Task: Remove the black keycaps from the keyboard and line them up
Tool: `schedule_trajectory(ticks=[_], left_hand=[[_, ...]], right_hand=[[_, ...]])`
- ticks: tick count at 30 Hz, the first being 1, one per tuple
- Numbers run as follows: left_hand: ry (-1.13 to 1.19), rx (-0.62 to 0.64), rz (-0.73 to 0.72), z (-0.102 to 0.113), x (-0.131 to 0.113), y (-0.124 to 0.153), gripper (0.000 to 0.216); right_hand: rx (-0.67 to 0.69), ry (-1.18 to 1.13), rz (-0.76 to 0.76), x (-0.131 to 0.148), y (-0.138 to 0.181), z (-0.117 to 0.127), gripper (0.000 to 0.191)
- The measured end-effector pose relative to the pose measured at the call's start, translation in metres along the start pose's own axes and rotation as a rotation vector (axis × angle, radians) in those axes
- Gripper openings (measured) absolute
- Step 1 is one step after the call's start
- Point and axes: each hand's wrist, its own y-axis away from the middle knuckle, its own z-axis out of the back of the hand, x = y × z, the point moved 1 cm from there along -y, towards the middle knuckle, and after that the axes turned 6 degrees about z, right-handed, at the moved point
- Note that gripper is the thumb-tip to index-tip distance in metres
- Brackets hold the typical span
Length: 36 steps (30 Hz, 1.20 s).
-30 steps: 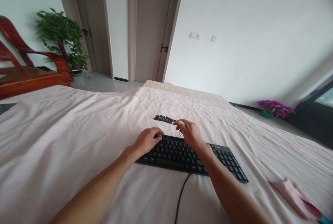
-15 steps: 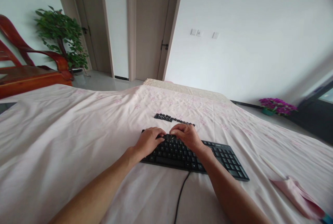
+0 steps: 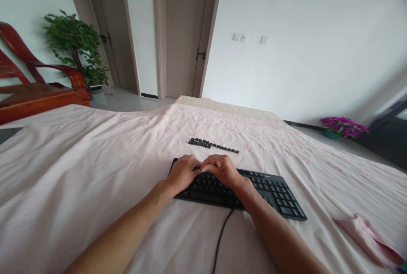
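Observation:
A black computer keyboard [image 3: 281,197] lies at a slant on the pink bedspread, its cable [image 3: 221,233] running toward me. Over its upper left part my left hand [image 3: 183,174] is closed, fingers curled and thumb at the keys. My right hand [image 3: 224,170] meets it from the right, thumb and fingers pinched together, the tips of both hands touching or nearly so. Whatever lies between the fingertips is hidden. Beyond the keyboard several loose black keycaps [image 3: 200,143] lie in rows on the cloth.
The floral bedspread [image 3: 104,172] spreads under everything. On the right lies a pink cloth [image 3: 369,238] with a pale stick [image 3: 338,204]. Farther off are a wooden chair [image 3: 41,93], a leafy plant [image 3: 74,45], a door [image 3: 184,32] and purple flowers [image 3: 345,126].
My right hand has shifted left along the keyboard's upper edge, closer to my left hand. Its fingers are curled in more, and the right end of the keycap row shows more plainly.

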Motion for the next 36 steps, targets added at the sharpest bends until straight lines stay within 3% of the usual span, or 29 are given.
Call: schedule_trajectory(ticks=[6, 19, 25, 30, 36], left_hand=[[0.009, 0.005, 0.055, -0.007, -0.012, -0.007, 0.008], [0.028, -0.031, 0.054, -0.014, -0.017, -0.004, 0.017], [0.136, -0.006, 0.075, -0.013, -0.017, -0.004, 0.012], [0.252, -0.015, 0.095, -0.013, -0.014, -0.005, 0.011], [0.43, -0.063, 0.196, -0.016, -0.008, -0.006, 0.024]], right_hand=[[-0.102, -0.139, -0.149, -0.013, 0.01, -0.006, 0.044], [-0.228, 0.039, -0.038, -0.006, 0.022, -0.013, 0.039], [-0.386, -0.024, -0.077, -0.004, 0.026, -0.011, 0.044], [-0.379, -0.015, 0.002, -0.001, 0.027, -0.01, 0.041], [-0.32, 0.206, 0.167, 0.002, 0.025, -0.011, 0.027]])
